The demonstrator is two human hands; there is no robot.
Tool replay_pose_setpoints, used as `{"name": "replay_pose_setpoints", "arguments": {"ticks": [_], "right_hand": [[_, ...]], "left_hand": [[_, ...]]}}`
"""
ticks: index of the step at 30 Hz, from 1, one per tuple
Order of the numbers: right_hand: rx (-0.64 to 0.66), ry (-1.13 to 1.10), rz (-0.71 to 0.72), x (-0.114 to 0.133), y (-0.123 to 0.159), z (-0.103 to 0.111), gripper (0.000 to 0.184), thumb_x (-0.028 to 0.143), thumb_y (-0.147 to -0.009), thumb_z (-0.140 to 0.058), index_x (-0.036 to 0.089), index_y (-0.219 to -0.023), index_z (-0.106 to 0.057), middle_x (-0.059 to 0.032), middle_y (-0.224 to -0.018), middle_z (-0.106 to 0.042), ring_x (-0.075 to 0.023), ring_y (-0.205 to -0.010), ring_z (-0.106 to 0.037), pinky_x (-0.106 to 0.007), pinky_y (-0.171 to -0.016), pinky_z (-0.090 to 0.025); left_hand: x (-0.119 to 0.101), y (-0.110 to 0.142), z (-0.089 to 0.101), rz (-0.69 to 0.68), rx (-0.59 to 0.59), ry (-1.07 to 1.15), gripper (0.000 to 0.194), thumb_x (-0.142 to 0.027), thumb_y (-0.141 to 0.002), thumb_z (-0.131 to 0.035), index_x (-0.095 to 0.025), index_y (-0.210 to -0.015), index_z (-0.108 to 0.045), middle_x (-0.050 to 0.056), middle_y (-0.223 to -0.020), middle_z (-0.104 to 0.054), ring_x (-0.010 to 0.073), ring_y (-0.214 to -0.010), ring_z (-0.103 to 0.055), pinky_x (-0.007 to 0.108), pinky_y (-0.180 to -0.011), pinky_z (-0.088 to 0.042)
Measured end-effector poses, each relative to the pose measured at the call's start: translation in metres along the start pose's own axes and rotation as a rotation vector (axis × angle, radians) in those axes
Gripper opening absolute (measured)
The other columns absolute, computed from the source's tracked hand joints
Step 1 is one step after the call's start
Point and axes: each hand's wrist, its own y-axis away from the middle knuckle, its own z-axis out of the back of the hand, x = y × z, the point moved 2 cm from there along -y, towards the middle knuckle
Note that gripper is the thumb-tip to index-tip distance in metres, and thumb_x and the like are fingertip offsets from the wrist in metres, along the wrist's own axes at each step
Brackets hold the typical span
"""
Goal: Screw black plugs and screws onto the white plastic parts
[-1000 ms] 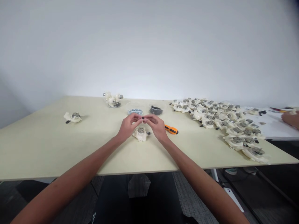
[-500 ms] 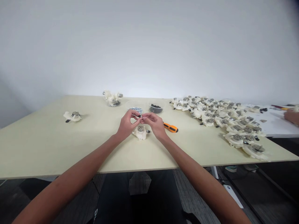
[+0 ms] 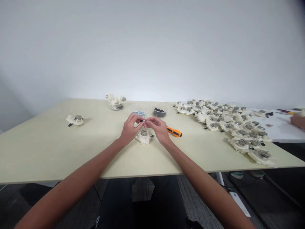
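My left hand (image 3: 130, 128) pinches a small black piece (image 3: 142, 121) between thumb and forefinger. Fingertip to fingertip with it, my right hand (image 3: 157, 128) is closed on something tiny that looks metallic, perhaps a screw; its shape is too small to make out. Below both hands a cream plastic housing with a round grey metal part (image 3: 143, 137) sits on the table, a black tab at its right side. An orange and black screwdriver handle (image 3: 174, 132) lies beside my right hand, its front end hidden behind that hand.
Behind my hands stand a clear bowl of small screws (image 3: 140, 113) and a clear bowl of black pieces (image 3: 159, 112). Many similar housings (image 3: 214, 116) crowd the right side. One housing (image 3: 75, 120) lies at left, several (image 3: 116, 101) at the back. Another person's hand (image 3: 297, 121) is far right.
My fingertips have come slightly closer, and the black piece is now more covered by them. The whole view has shifted a little; the objects on the table keep their places.
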Motion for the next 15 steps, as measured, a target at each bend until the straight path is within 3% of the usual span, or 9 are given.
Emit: {"name": "replay_pose_setpoints", "arguments": {"ticks": [15], "right_hand": [[0.027, -0.033, -0.098, -0.0008, -0.002, -0.0023, 0.027, 0.038, -0.075, -0.071, 0.02, -0.095, -0.074, -0.0041, -0.091, -0.072, -0.0182, -0.08, -0.067, -0.038, -0.084, -0.054]], "left_hand": [[0.0045, 0.0013, -0.0041, 0.194, -0.037, 0.091, 0.014, -0.031, -0.086, -0.058, -0.021, -0.092, -0.065, 0.003, -0.093, -0.065, 0.0141, -0.081, -0.063, 0.028, -0.076, -0.052]]}}
